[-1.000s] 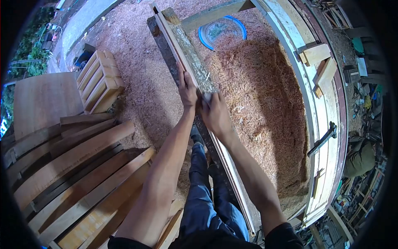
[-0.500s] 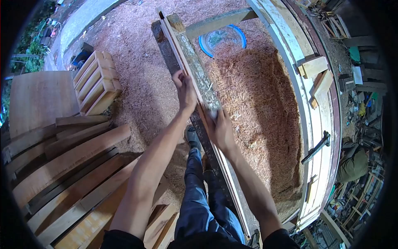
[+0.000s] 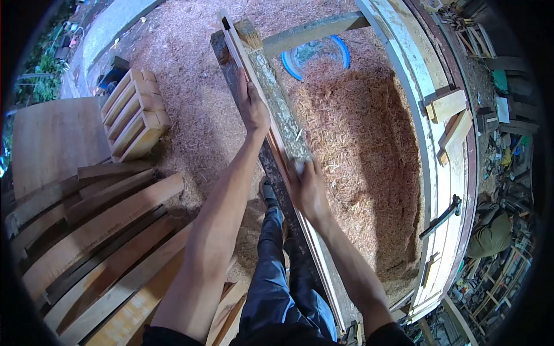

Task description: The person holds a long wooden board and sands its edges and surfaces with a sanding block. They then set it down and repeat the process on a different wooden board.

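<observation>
A long, narrow wooden strip (image 3: 240, 56) with a groove along it lies on a rough, bark-edged beam (image 3: 271, 86) running down the middle of the view. My left hand (image 3: 254, 111) rests against the strip's left side, fingers stretched forward along it. Lower down, my right hand (image 3: 311, 193) is closed over the strip, its fingers curled and smeared by motion. A pale blur shows at those fingertips, and what they hold is hidden.
Wood shavings (image 3: 358, 132) cover the ground. A blue-rimmed basin (image 3: 347, 51) lies beyond the beam. At right, a pale bench (image 3: 441, 230) carries wood blocks (image 3: 449, 106) and a dark hammer-like tool (image 3: 443, 218). Planks (image 3: 104, 225) and a slatted wooden piece (image 3: 135, 115) are at left.
My left hand has moved forward along the strip, its bent fingers now straightened. My right hand has shifted slightly down and stays closed. The view has moved slightly.
</observation>
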Demonstrator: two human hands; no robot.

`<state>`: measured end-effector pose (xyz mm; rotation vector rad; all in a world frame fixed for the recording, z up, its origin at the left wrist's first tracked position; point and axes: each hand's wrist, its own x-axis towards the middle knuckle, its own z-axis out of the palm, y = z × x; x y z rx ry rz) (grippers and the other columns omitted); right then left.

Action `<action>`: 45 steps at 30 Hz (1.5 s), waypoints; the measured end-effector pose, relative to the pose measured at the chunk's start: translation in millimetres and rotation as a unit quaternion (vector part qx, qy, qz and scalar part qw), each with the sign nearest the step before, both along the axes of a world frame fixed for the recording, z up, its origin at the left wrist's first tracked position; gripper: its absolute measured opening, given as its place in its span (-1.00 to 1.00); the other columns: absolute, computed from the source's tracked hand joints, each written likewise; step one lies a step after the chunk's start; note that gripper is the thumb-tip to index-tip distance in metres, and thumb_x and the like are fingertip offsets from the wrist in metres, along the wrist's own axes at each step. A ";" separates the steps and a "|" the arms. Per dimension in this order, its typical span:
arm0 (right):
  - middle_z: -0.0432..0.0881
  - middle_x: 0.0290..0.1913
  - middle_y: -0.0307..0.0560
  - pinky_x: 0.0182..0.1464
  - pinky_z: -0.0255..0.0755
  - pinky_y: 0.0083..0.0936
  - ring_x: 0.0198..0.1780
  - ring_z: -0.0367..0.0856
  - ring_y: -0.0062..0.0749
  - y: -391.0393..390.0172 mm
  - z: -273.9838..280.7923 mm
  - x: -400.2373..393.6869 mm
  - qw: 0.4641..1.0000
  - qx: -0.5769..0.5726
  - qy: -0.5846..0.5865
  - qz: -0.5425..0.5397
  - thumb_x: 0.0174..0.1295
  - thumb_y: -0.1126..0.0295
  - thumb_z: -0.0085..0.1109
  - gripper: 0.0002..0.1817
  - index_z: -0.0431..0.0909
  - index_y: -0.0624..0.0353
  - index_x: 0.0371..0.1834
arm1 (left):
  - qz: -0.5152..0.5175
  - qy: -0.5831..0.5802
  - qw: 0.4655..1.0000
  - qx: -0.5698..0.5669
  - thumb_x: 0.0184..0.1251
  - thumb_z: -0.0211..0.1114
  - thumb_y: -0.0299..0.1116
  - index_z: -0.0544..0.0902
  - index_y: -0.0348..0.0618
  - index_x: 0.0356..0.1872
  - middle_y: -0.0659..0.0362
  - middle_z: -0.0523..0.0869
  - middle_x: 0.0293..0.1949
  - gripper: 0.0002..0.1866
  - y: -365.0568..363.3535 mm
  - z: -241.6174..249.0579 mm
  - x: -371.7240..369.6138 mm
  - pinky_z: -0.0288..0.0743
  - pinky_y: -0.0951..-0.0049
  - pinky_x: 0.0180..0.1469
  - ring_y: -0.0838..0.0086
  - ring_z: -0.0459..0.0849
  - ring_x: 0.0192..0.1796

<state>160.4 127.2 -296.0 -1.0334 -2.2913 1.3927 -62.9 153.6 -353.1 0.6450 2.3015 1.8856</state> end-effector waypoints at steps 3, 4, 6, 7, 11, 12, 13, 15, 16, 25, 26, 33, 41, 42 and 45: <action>0.45 -0.13 0.40 -0.02 0.37 0.02 -0.10 0.45 0.30 30.1 6.1 -63.1 1.000 0.030 0.003 0.009 0.32 0.44 0.12 -0.77 0.36 0.41 -0.15 | -0.015 -0.022 0.999 0.039 0.63 -0.20 -0.27 0.24 -0.27 0.47 -0.07 0.25 0.48 -0.50 -1.3 -7.4 -1.0 0.04 0.26 0.53 0.13 0.17 0.54; 0.45 -0.13 0.40 -0.02 0.37 0.02 -0.10 0.45 0.30 29.9 3.0 -62.5 0.999 0.030 0.008 0.014 0.32 0.43 0.12 -0.76 0.36 0.41 -0.15 | -0.015 -0.027 0.999 0.040 0.63 -0.20 -0.26 0.23 -0.26 0.47 -0.07 0.25 0.49 -0.49 -2.2 -4.0 -1.1 0.04 0.26 0.53 0.13 0.17 0.54; 0.46 -0.13 0.39 -0.03 0.41 0.01 -0.11 0.47 0.30 19.5 -5.6 -36.6 0.999 0.031 0.001 0.023 0.32 0.45 0.11 -0.75 0.39 0.44 -0.08 | -0.010 -0.044 0.998 0.044 0.63 -0.21 -0.25 0.22 -0.26 0.48 -0.06 0.24 0.49 -0.49 0.1 0.7 3.1 0.05 0.26 0.52 0.14 0.17 0.53; 0.47 -0.13 0.38 -0.04 0.44 0.00 -0.12 0.49 0.31 3.1 -6.3 -1.0 0.999 0.032 -0.012 0.027 0.31 0.49 0.09 -0.72 0.41 0.47 0.00 | -0.012 -0.035 0.998 0.043 0.63 -0.20 -0.22 0.20 -0.24 0.49 -0.04 0.24 0.50 -0.48 -0.4 -1.9 2.6 0.05 0.27 0.52 0.16 0.17 0.53; 0.48 0.01 0.40 0.04 0.48 -0.05 0.02 0.52 0.35 -27.4 29.3 68.2 0.999 0.012 -0.041 0.024 0.31 0.52 0.09 -0.62 0.36 0.42 0.16 | -0.016 -0.026 0.999 0.031 0.65 -0.21 -0.21 0.20 -0.20 0.50 -0.01 0.25 0.50 -0.48 -2.4 -4.1 2.4 0.07 0.28 0.52 0.16 0.17 0.54; 0.48 0.01 0.39 0.02 0.48 -0.05 0.00 0.52 0.35 -30.2 32.1 66.4 0.999 0.003 -0.044 0.012 0.31 0.52 0.08 -0.62 0.36 0.42 0.17 | -0.013 -0.030 0.999 0.026 0.65 -0.21 -0.20 0.20 -0.20 0.50 -0.02 0.25 0.50 -0.48 -3.1 -0.3 5.2 0.07 0.28 0.52 0.16 0.17 0.54; 0.47 0.03 0.42 0.08 0.45 -0.05 0.04 0.50 0.37 -26.8 28.9 54.1 0.999 -0.021 -0.041 0.002 0.28 0.56 0.10 -0.61 0.38 0.40 0.17 | -0.011 -0.032 0.999 0.023 0.65 -0.21 -0.19 0.20 -0.20 0.50 -0.02 0.25 0.49 -0.47 -2.2 2.3 7.0 0.07 0.27 0.51 0.16 0.17 0.54; 0.46 -0.09 0.39 0.00 0.44 -0.01 -0.06 0.50 0.35 -5.4 13.6 8.9 0.999 -0.009 -0.047 0.005 0.23 0.58 0.13 -0.67 0.41 0.40 0.06 | -0.019 -0.035 0.999 0.021 0.64 -0.19 -0.15 0.18 -0.20 0.51 -0.04 0.24 0.50 -0.45 -2.8 9.8 5.9 0.06 0.26 0.51 0.15 0.17 0.54; 0.44 -0.18 0.35 -0.10 0.43 0.02 -0.16 0.49 0.31 10.6 12.8 -24.4 0.999 0.002 -0.041 0.011 0.22 0.56 0.14 -0.76 0.41 0.42 -0.08 | -0.024 -0.032 0.998 0.041 0.64 -0.19 -0.14 0.18 -0.20 0.51 -0.04 0.23 0.50 -0.45 -2.6 4.3 4.6 0.06 0.27 0.52 0.16 0.17 0.54; 0.46 -0.07 0.41 -0.06 0.45 0.01 -0.09 0.52 0.38 1.8 13.2 10.4 0.997 -0.002 -0.066 0.037 0.31 0.46 0.10 -0.64 0.36 0.43 0.11 | -0.037 -0.074 0.996 0.013 0.64 -0.27 -0.13 0.07 -0.17 0.54 0.01 0.12 0.55 -0.43 -3.3 6.0 4.2 -0.05 0.26 0.56 0.19 0.05 0.58; 0.47 -0.06 0.40 -0.02 0.45 -0.01 -0.05 0.52 0.38 -9.7 29.1 27.2 0.999 0.024 -0.018 0.017 0.27 0.49 0.11 -0.62 0.38 0.43 0.12 | -0.039 -0.077 0.996 0.018 0.64 -0.28 -0.14 0.07 -0.16 0.55 0.02 0.10 0.55 -0.43 -3.3 4.8 3.9 -0.05 0.27 0.56 0.20 0.03 0.59; 0.50 -0.22 0.35 -0.20 0.43 -0.04 -0.28 0.54 0.20 20.1 -1.5 -41.9 0.999 0.042 -0.013 0.007 0.26 0.49 0.15 -0.79 0.43 0.41 -0.14 | -0.050 -0.111 0.991 0.060 0.62 -0.28 -0.21 0.05 -0.21 0.55 -0.03 0.04 0.57 -0.43 -1.9 0.7 3.4 -0.17 0.27 0.59 0.19 -0.08 0.61; 0.48 -0.22 0.38 -0.24 0.42 -0.05 -0.28 0.52 0.24 7.4 2.2 -12.2 0.996 0.073 -0.043 0.014 0.31 0.46 0.10 -0.70 0.41 0.43 0.03 | -0.091 -0.121 0.988 0.021 0.62 -0.31 -0.23 -0.08 -0.08 0.58 0.05 -0.07 0.59 -0.42 -3.7 11.1 -6.6 -0.21 0.27 0.61 0.22 -0.14 0.62; 0.46 -0.22 0.35 -0.25 0.44 -0.06 -0.26 0.52 0.22 -2.9 28.0 8.5 0.997 0.064 0.005 0.037 0.30 0.49 0.10 -0.66 0.40 0.42 0.10 | -0.100 -0.069 0.992 0.014 0.64 -0.31 -0.17 -0.10 -0.06 0.58 0.07 -0.09 0.59 -0.42 -2.0 1.7 -16.4 -0.22 0.28 0.62 0.22 -0.13 0.61; 0.46 -0.19 0.35 -0.16 0.46 -0.03 -0.21 0.52 0.28 -24.9 43.2 49.5 0.996 -0.009 -0.085 0.021 0.26 0.51 0.11 -0.66 0.40 0.46 0.07 | -0.069 -0.061 0.995 -0.040 0.65 -0.27 -0.08 -0.03 -0.10 0.57 0.05 -0.04 0.58 -0.40 14.7 3.2 -45.7 -0.15 0.28 0.61 0.23 -0.09 0.61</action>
